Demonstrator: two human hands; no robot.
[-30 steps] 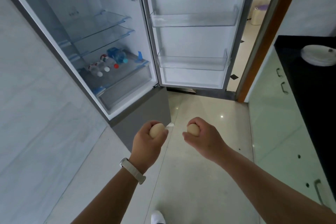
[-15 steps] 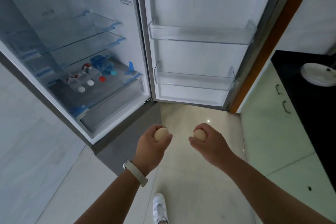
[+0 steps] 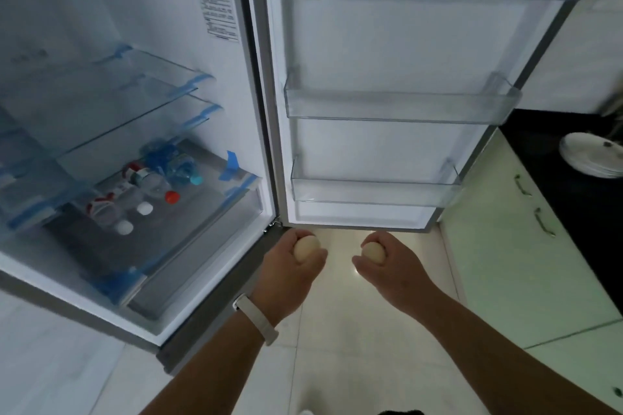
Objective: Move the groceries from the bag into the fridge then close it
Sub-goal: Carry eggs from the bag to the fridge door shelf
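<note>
My left hand [image 3: 286, 276] is closed around a pale egg [image 3: 305, 248], and my right hand [image 3: 392, 268] grips a second egg [image 3: 372, 252]. Both hands hover just below the bottom edge of the open fridge door [image 3: 387, 44]. The fridge [image 3: 232, 94] stands open at left, with glass shelves [image 3: 141, 118] inside. Several water bottles [image 3: 151, 185] lie on the lowest shelf. The door carries clear bins [image 3: 397, 108], all without contents. No bag is in view.
A black countertop [image 3: 580, 199] with a stack of white plates [image 3: 591, 158] runs along the right, above pale green cabinet doors [image 3: 505, 246]. A marble wall panel [image 3: 40, 357] is at lower left. Glossy floor tiles [image 3: 354, 347] lie under my arms.
I have stepped closer to the fridge, so it fills more of the view. Both hands, still holding their eggs, now sit right under the door's lower edge.
</note>
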